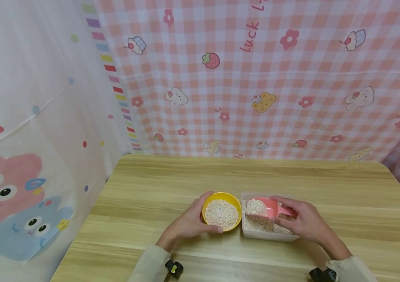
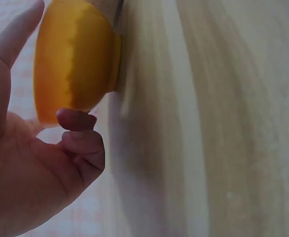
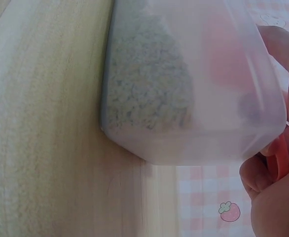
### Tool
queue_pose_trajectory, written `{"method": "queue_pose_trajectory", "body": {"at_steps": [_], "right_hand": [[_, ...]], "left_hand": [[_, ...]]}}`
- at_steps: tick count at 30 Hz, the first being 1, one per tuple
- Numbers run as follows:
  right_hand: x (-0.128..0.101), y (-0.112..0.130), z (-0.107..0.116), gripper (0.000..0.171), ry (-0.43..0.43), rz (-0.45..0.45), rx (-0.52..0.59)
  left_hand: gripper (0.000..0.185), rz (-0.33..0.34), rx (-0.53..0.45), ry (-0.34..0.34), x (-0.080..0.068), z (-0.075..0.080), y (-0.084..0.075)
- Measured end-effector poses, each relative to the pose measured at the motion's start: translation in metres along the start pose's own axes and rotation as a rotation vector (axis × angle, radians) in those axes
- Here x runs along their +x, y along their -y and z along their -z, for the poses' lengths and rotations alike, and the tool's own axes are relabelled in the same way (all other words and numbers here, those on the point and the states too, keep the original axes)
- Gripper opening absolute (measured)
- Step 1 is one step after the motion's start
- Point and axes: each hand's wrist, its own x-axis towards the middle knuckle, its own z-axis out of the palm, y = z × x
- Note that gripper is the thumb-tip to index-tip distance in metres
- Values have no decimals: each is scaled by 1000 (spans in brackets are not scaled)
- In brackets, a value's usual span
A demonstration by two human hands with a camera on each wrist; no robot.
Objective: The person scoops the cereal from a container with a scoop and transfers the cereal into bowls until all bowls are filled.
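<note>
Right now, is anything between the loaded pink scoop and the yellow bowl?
Nothing visible. The pink scoop sits over the clear container, right beside the yellow bowl; only the two rims lie between.

Wooden table (image 1: 150, 184) is lying under and around both hands. Pink checked cloth w/ cartoon prints (image 1: 256, 78) is hanging beyond them, at far edge. White cartoon curtain (image 1: 27, 137) is hanging off to their left.
</note>
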Motion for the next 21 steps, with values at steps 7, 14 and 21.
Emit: {"method": "queue_pose_trajectory", "body": {"at_steps": [7,14,21], "right_hand": [[0,0,-1,54,-5,-5,-6],[1,0,-1,53,-9,3,3],[0,1,-1,53,-18,0,6]], "left_hand": [[117,-15,-11,50,6,-3,5],[118,12,-49,69,6,-3,3],[117,47,-95,71,7,-4,2]]}}
